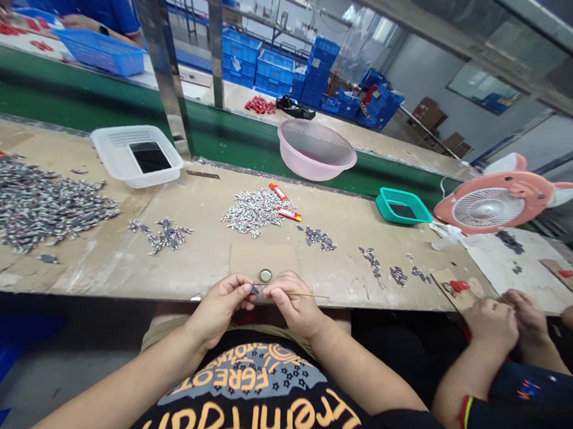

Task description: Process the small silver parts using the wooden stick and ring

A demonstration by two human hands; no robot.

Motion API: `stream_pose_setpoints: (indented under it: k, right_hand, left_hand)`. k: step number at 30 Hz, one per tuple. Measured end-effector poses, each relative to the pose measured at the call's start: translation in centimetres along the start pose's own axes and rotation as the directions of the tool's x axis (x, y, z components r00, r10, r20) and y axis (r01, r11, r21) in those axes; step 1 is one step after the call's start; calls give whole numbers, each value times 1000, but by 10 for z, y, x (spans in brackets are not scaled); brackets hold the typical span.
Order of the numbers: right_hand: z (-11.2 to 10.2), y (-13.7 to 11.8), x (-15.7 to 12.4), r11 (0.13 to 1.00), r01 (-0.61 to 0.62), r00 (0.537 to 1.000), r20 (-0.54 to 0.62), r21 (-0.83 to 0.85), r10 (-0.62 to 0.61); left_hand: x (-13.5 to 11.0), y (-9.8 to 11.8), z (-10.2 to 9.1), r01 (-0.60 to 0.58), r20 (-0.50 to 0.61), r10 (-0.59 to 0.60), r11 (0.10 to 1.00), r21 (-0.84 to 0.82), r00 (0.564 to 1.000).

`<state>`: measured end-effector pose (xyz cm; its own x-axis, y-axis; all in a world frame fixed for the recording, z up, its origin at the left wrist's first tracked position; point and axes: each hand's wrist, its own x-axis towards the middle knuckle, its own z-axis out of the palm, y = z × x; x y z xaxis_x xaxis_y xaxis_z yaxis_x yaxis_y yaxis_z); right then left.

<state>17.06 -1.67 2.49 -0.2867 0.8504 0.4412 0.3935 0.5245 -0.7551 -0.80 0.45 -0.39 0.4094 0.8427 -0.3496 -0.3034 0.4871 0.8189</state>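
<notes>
The small dark piece (255, 290) could slip and fall past the edge of the bench (206, 264) — it looks tiny, pinched only at the fingertips — or a stray thin stick (313, 295) could nudge the bottle cap (265, 275). The left hand's (224, 302) grip closes on the piece, between thumb and fingers; the right hand's (294, 300) closes around the stick, its tip near the piece, contact unclear.
</notes>
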Motion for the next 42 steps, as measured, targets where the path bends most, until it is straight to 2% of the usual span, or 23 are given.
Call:
stream_pose_setpoints:
  k: [6,11,14,19,23,37,42]
  right_hand:
    - [-5,9,-1,998,-45,999,-17,-42,44]
    - [-4,29,1,963,-104,993,22,-250,113]
    - [-3,32,2,949,-102,992,46,-298,121]
    - [-6,16,0,991,-89,996,-20,-104,88]
    - [-6,2,0,998,-68,998,-7,10,68]
    - [-2,1,2,997,-63,998,15,-39,64]
    - [1,2,4,998,-56,998,6,-36,57]
  left_hand:
    - [0,1,-1,10,-14,-10,999,-40,1000]
    - [1,1,0,8,-35,-10,998,-68,999]
    - [1,1,0,12,-38,-15,997,-77,999]
    - [0,3,1,11,-28,-13,998,-65,1000]
    - [1,2,0,12,-22,-14,998,-55,1000]
    - [1,3,1,13,-20,-14,998,-56,1000]
    - [0,2,2,-2,-12,2,1000,0,1000]
